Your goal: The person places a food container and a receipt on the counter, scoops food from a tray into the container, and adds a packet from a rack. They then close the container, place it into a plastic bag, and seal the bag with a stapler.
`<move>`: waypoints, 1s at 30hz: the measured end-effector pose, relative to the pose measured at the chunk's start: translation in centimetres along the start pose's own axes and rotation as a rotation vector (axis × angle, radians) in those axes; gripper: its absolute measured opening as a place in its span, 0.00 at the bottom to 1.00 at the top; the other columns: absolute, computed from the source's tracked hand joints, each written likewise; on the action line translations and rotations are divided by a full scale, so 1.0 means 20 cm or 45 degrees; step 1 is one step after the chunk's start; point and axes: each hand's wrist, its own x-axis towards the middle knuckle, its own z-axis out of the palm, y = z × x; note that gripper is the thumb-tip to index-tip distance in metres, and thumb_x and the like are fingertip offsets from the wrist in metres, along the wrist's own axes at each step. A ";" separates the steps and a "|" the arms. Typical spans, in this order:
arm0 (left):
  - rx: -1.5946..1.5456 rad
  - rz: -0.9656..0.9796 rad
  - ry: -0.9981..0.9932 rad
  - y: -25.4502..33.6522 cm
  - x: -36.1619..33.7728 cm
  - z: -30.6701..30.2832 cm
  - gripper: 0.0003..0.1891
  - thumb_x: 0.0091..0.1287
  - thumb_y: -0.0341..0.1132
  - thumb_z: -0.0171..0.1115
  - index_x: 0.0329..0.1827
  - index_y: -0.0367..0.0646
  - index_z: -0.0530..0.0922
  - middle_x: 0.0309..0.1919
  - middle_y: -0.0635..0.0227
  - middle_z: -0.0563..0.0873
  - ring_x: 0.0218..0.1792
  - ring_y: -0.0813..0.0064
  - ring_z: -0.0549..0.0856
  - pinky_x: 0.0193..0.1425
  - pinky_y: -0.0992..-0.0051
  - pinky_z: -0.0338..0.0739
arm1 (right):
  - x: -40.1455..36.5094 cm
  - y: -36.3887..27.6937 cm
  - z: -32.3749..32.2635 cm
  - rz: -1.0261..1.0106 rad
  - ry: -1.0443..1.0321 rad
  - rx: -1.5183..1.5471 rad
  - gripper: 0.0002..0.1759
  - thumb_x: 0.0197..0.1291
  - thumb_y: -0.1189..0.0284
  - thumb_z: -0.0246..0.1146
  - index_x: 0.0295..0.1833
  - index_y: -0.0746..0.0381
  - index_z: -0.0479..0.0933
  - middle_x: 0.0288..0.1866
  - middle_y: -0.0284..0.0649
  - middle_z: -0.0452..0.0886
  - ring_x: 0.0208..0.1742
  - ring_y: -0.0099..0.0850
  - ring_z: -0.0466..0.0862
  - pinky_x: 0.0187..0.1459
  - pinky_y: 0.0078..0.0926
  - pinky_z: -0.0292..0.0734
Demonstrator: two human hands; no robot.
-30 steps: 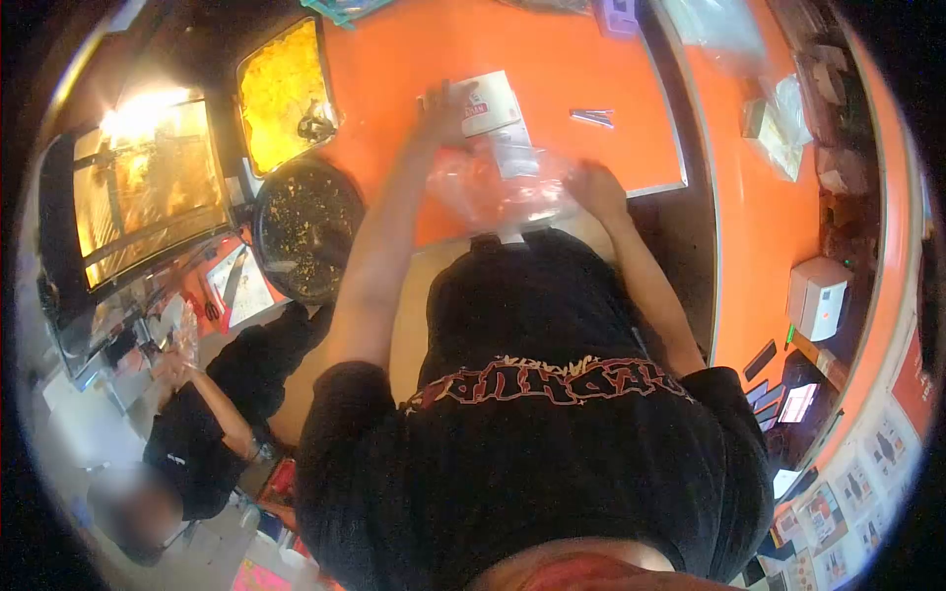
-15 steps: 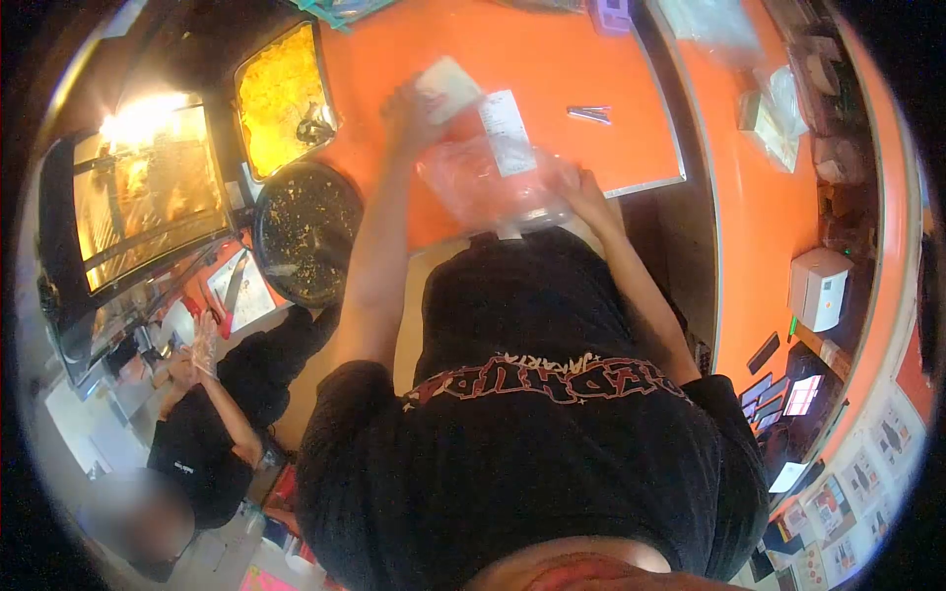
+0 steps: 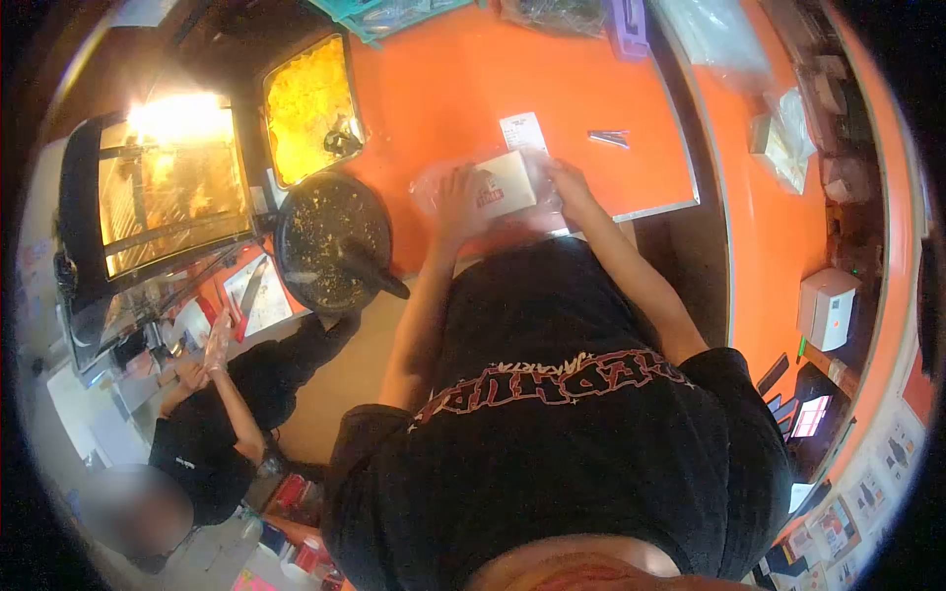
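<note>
A small white box (image 3: 509, 184) with red print is over a clear plastic bag (image 3: 425, 190) close in front of my body. My left hand (image 3: 458, 202) closes round the left end of the box. On the other side, my right hand (image 3: 572, 187) pinches the bag's edge. How far the box sits inside the bag is hard to make out. Just beyond them a printed paper slip (image 3: 522, 131) lies on the orange table (image 3: 434, 98).
Small metal stick-like pieces (image 3: 609, 137) lie to the right. On the left are a tray of yellow food (image 3: 310, 108), a dark pan (image 3: 335, 236) and a lit glass cabinet (image 3: 172, 192). A co-worker (image 3: 212, 433) stands at lower left. Turquoise (image 3: 389, 20) and purple (image 3: 628, 28) baskets line the far edge.
My left hand has brought the box right and toward me, over the bag. My right hand keeps hold of the bag, which no longer covers the slip's lower part.
</note>
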 end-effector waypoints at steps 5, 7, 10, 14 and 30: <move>-0.074 0.133 0.131 -0.05 -0.01 -0.04 0.31 0.53 0.50 0.75 0.58 0.45 0.78 0.62 0.54 0.76 0.70 0.46 0.70 0.73 0.48 0.61 | -0.19 -0.20 0.12 -0.390 -0.047 -0.308 0.16 0.64 0.76 0.67 0.56 0.67 0.77 0.41 0.37 0.82 0.41 0.26 0.82 0.44 0.26 0.81; 0.005 0.225 0.031 -0.11 -0.02 0.00 0.31 0.54 0.52 0.74 0.59 0.46 0.78 0.62 0.53 0.76 0.69 0.46 0.69 0.73 0.47 0.61 | -0.24 -0.26 0.15 -0.614 -0.042 -0.609 0.17 0.62 0.77 0.67 0.56 0.67 0.76 0.42 0.38 0.83 0.41 0.27 0.83 0.45 0.27 0.81; 0.081 0.226 -0.067 -0.12 -0.02 -0.01 0.31 0.56 0.54 0.72 0.59 0.47 0.78 0.63 0.52 0.75 0.69 0.46 0.69 0.74 0.44 0.60 | -0.09 -0.17 0.03 -0.738 -0.043 -0.740 0.24 0.62 0.69 0.70 0.61 0.66 0.77 0.48 0.39 0.83 0.47 0.28 0.82 0.47 0.32 0.80; 0.003 0.103 -0.227 -0.18 -0.03 0.06 0.31 0.57 0.56 0.71 0.61 0.51 0.78 0.66 0.50 0.74 0.73 0.46 0.68 0.76 0.40 0.56 | -0.28 -0.31 0.08 -0.218 -0.407 -1.136 0.30 0.64 0.65 0.68 0.67 0.68 0.71 0.50 0.48 0.84 0.46 0.32 0.85 0.47 0.34 0.81; 0.163 0.037 0.509 -0.37 1.36 -1.19 0.12 0.72 0.35 0.56 0.49 0.44 0.86 0.41 0.55 0.89 0.43 0.55 0.89 0.47 0.54 0.81 | -0.34 -0.75 0.11 -0.485 -0.395 -1.353 0.23 0.65 0.61 0.68 0.56 0.69 0.77 0.40 0.54 0.87 0.40 0.47 0.89 0.43 0.41 0.82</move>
